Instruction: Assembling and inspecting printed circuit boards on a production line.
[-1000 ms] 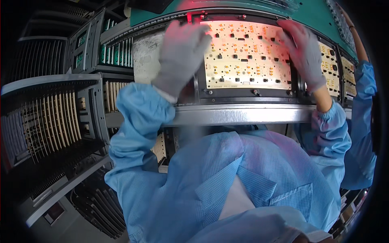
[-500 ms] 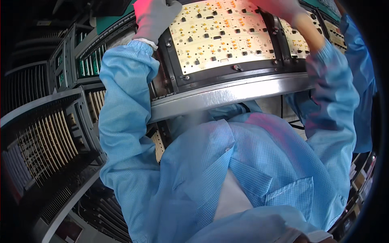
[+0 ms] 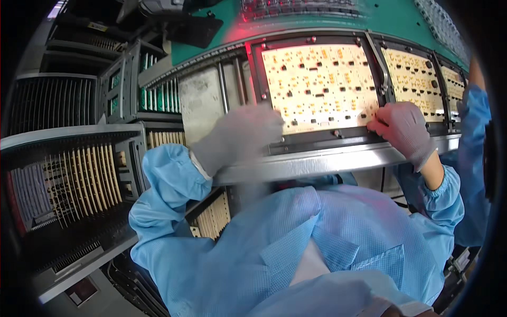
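A pale circuit board (image 3: 317, 87) with rows of small black and orange parts lies in a black frame (image 3: 311, 141) on the conveyor in front of me. My left hand (image 3: 243, 132), in a grey glove, is at the board's near left corner; motion smears its fingers. My right hand (image 3: 404, 129), gloved too, is at the near right corner of the same board. Its fingers are curled together against the corner, and whatever they pinch is hidden behind them.
More framed boards (image 3: 414, 82) continue to the right, where another person's blue sleeve (image 3: 475, 121) shows. A metal rail (image 3: 327, 161) runs along the near edge. Racks of upright boards (image 3: 79, 182) stand at left. Clear plastic trays (image 3: 301, 8) lie on the green mat (image 3: 227, 37).
Both hands have come from the board's far side to its near corners. The head view has shifted, so more of the green mat and the conveyor's left part shows.
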`<state>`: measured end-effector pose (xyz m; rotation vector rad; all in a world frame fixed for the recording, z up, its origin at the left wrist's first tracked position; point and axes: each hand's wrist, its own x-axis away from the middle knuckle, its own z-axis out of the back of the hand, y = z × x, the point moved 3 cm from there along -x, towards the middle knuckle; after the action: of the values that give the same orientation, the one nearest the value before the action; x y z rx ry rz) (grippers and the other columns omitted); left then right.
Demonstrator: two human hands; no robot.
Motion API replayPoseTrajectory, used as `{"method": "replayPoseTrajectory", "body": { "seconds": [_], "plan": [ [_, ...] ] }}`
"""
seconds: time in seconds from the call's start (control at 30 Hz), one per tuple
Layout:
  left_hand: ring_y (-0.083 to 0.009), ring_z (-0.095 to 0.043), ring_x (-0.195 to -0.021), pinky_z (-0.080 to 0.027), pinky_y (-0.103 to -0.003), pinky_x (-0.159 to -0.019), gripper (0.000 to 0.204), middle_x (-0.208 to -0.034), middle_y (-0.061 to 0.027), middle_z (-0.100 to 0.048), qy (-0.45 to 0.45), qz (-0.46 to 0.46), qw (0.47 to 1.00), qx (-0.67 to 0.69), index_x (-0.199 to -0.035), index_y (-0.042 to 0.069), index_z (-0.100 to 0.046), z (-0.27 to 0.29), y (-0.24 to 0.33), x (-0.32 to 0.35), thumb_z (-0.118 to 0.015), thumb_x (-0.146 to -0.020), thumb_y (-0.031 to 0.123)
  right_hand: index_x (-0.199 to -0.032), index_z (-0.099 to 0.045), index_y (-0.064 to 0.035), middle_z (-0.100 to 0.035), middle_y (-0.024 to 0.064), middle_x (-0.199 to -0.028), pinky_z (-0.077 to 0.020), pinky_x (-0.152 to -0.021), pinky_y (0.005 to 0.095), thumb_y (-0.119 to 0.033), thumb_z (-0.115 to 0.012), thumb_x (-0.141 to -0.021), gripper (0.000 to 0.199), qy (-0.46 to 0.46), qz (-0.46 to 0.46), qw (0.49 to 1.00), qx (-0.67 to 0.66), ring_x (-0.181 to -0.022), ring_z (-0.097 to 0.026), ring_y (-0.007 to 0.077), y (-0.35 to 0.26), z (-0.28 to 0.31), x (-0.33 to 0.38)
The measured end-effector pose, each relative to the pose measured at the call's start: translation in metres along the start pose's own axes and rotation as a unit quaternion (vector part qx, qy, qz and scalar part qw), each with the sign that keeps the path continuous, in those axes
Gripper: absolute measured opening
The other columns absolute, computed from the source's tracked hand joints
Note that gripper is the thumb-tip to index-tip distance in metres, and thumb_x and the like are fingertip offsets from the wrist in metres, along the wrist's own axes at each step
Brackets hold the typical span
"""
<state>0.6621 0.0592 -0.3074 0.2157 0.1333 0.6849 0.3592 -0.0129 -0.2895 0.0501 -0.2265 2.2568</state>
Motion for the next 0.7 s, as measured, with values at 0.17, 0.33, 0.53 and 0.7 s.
{"method": "replayPoseTrajectory", "body": {
  "seconds": [0.17,0.33,0.53,0.7],
  "plan": [
    [-0.0247,-0.066,-0.081,-0.053,-0.039,-0.068,0.012,-0.082,-0.006,-0.06,-0.106,0.085,0.99,0.04,-0.09,0.013,-0.063,0.025,-0.002,-0.014,-0.058,-0.085,0.022,-0.076,-0.07,-0.0052,-0.065,0.014,-0.072,-0.0486,-0.065,0.0415,-0.041,-0.068,-0.085,0.037,-0.186,-0.08,0.978,-0.054,-0.072,-0.064,0.0335,0.003,0.031,-0.036],
    [-0.0256,-0.066,-0.084,-0.053,-0.038,-0.069,0.018,-0.096,-0.0027,-0.066,0.134,0.101,0.986,-0.019,-0.102,0.019,-0.066,0.06,-0.059,-0.045,-0.056,-0.09,0.027,-0.097,-0.07,-0.005,-0.068,0.0134,-0.083,-0.0502,-0.072,0.0392,-0.03,-0.064,-0.091,0.027,0.084,0.008,0.989,-0.124,-0.078,-0.065,0.0311,0.028,0.054,-0.112],
    [-0.0286,-0.066,-0.087,-0.053,-0.038,-0.074,0.018,-0.097,-0.0115,-0.065,0.242,0.365,0.891,0.116,-0.102,0.011,-0.065,0.051,-0.179,-0.094,-0.057,-0.092,0.025,-0.114,-0.067,-0.0142,-0.067,0.0105,-0.109,-0.0503,-0.085,0.0395,-0.023,-0.058,-0.095,0.023,0.304,-0.007,0.953,0.009,-0.101,-0.064,0.0314,0.146,0.048,-0.25],
    [-0.0298,-0.067,-0.079,-0.053,-0.038,-0.073,0.019,-0.095,-0.016,-0.067,0.189,0.243,0.94,-0.146,-0.099,0.007,-0.065,0.065,-0.179,-0.091,-0.068,-0.086,0.019,-0.1,-0.067,-0.0125,-0.066,0.0124,-0.107,-0.049,-0.08,0.0463,-0.029,-0.06,-0.092,0.02,0.176,-0.015,0.977,0.117,-0.098,-0.061,0.0363,0.159,0.045,-0.296]
  ]
}}
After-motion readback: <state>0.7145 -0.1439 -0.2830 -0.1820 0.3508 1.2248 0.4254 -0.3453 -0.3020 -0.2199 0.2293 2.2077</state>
